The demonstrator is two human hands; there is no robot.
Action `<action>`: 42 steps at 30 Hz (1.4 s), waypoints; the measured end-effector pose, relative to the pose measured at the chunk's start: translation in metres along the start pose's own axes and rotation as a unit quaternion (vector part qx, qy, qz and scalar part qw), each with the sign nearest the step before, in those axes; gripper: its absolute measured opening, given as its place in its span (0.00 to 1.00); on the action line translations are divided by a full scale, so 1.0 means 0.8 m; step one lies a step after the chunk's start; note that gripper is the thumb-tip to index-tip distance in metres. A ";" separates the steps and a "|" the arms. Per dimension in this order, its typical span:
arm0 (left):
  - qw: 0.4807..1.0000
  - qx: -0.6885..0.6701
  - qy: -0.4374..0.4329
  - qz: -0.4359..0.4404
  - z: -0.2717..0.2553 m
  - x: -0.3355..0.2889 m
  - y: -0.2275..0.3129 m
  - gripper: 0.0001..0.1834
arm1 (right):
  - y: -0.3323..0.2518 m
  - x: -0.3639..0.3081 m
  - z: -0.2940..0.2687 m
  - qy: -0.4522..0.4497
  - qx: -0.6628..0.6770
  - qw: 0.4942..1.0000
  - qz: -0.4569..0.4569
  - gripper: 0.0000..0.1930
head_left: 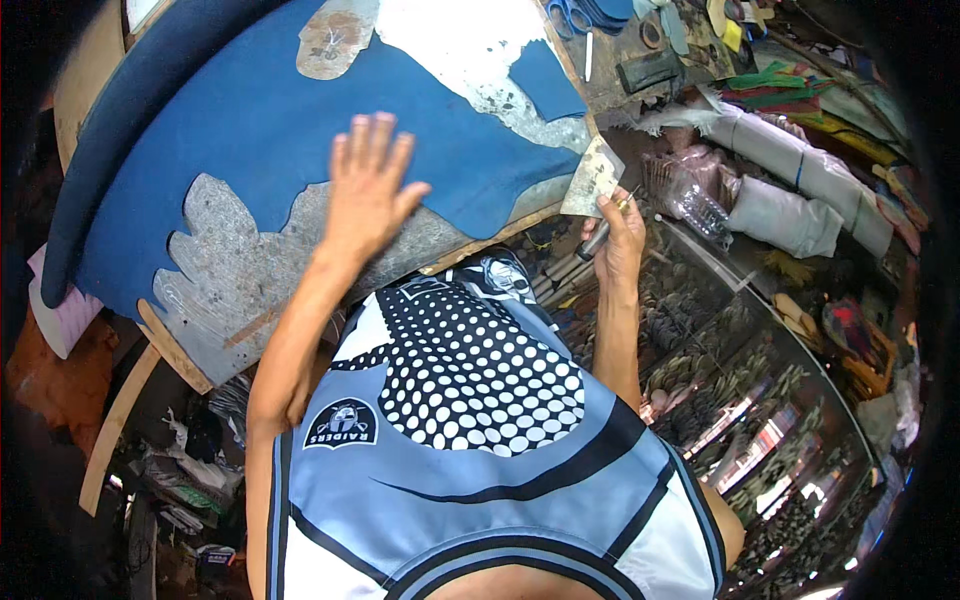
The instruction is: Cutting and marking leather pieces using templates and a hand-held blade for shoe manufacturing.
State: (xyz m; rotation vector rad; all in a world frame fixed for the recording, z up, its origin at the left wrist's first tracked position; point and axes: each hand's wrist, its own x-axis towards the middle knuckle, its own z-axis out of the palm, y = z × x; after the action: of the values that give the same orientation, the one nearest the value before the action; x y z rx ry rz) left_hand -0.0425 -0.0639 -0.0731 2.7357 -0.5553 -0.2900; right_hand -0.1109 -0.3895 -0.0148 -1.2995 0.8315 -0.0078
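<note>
A sheet of blue leather [440,150] with ragged, cut-out edges covers most of a grey-topped work board [225,270]. My left hand [370,185] rests on it, palm down with fingers spread. At the board's right end my right hand [617,235] is closed around a slim tool [594,242] with a dark handle and a thin metal tip, perhaps a cutting knife. The same hand pinches a pale, spotted pattern piece [594,178] under its thumb. Another worn pattern piece [336,40] with rounded ends lies on the leather's far side.
Rolled blue leather [110,150] curves along the left edge. Blue-handled scissors [568,15], a white pen [588,55] and a dark block [650,72] lie beyond the board's right end. Plastic-wrapped bundles [785,215] are piled on the right. A wooden strip [118,430] leans at lower left.
</note>
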 end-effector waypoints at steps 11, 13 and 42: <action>0.964 -0.132 -0.089 0.214 0.031 -0.042 0.088 0.41 | 0.005 -0.026 0.019 -0.020 0.043 0.998 -0.036 0.14; 0.953 -0.143 -0.099 0.249 0.033 -0.045 0.089 0.39 | -0.002 -0.022 0.025 -0.026 0.053 0.998 -0.037 0.14; 0.946 -0.049 0.289 -0.140 -0.046 -0.088 -0.082 0.14 | -0.028 0.004 0.196 -0.221 -0.280 0.932 -0.068 0.14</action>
State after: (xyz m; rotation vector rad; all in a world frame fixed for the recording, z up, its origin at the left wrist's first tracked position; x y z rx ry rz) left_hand -0.0737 0.0323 -0.0536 2.6107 0.0083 0.4061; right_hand -0.0136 -0.2666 0.0067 -1.8037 0.3559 0.4267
